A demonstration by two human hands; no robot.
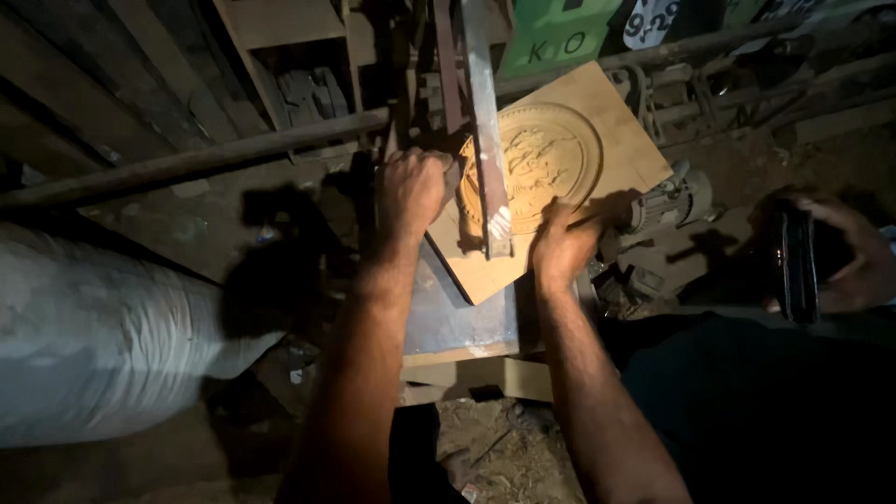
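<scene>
A square wooden board [611,140] with a round carved medallion [541,154] lies tilted on a small metal machine table [457,322]. My left hand [411,191] is closed on the board's left edge, beside a dark upright part of the machine. My right hand [563,245] presses on the board's lower right edge, fingers curled over the wood. A flat metal arm [485,121] of the machine runs down over the carving and ends between my hands.
An electric motor [672,201] sits right of the board. Another person's hand [826,252] with a dark phone is at far right. A white sack [103,336] lies at left. A long bar [187,163], wooden planks and sawdust surround the machine.
</scene>
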